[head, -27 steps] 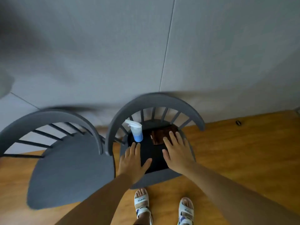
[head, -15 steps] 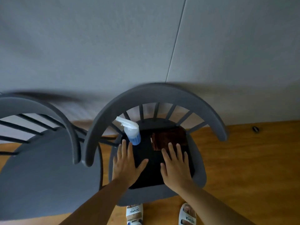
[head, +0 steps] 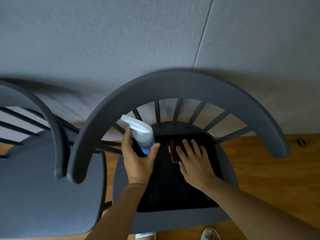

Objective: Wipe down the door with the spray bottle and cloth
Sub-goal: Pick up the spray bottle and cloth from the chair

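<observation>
Reaching: left hand (head: 138,160) cups spray bottle (head: 142,135); right hand (head: 194,160) seemingly presses cloth (head: 174,149).

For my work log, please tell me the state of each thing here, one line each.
Bottle: upright on the chair seat, left hand around it.
Cloth: folded on the seat, under the right hand.
Left hand: curled around the bottle.
Right hand: open, flat on the cloth.
Chair: standing by the wall.
</observation>
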`<move>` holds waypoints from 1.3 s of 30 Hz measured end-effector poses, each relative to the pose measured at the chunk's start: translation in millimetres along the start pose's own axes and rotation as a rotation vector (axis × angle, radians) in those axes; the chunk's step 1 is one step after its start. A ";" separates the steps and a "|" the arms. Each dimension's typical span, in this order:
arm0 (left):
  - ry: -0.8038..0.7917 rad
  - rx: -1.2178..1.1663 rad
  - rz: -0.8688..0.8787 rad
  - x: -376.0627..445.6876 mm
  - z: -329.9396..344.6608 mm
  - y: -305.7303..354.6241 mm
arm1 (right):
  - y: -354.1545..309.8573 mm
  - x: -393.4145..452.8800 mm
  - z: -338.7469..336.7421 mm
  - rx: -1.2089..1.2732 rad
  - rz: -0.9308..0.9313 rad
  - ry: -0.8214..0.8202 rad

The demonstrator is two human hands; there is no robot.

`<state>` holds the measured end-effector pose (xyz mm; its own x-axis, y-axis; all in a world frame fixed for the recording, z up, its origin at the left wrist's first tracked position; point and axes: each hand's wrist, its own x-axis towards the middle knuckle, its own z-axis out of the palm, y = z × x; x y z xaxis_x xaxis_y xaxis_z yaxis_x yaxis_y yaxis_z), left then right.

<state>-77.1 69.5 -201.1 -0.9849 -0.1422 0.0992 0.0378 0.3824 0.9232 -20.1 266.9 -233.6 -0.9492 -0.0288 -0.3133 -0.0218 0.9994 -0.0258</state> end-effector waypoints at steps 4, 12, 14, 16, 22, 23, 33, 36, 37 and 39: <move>0.031 -0.056 0.067 3.2 10.0 -8.0 | 12.3 13.4 20.2 -0.046 -0.097 -0.002; 0.013 -0.104 0.140 27.1 12.3 -12.9 | 38.4 34.2 30.2 -0.130 -0.253 -0.012; -0.037 -0.105 0.128 27.7 12.7 -14.3 | 40.8 37.1 28.9 -0.135 -0.262 -0.014; -0.094 -0.089 0.122 27.8 12.2 -13.9 | 40.8 38.6 28.4 -0.142 -0.271 -0.011; -0.270 -0.076 0.121 37.5 6.6 -3.6 | 45.5 40.5 23.0 -0.118 -0.294 0.005; -0.274 -0.080 0.122 37.5 5.9 -3.5 | 45.0 41.6 21.6 -0.116 -0.290 0.012; -0.256 -0.132 0.198 18.0 -8.8 5.0 | 23.9 22.5 37.6 -0.096 -0.088 0.116; -0.273 -0.125 0.197 15.7 -10.8 10.9 | 18.3 22.8 37.4 -0.091 -0.067 0.106; -0.274 -0.123 0.202 15.8 -11.8 13.9 | 16.1 23.3 35.8 -0.089 -0.062 0.100; -0.283 -0.133 0.208 16.9 -13.8 21.9 | 12.2 23.7 31.4 -0.093 -0.056 0.087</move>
<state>-90.5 62.9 -174.0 -0.9610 0.1906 0.2004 0.2452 0.2519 0.9362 -33.1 277.9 -271.1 -0.9693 -0.0869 -0.2299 -0.1005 0.9938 0.0480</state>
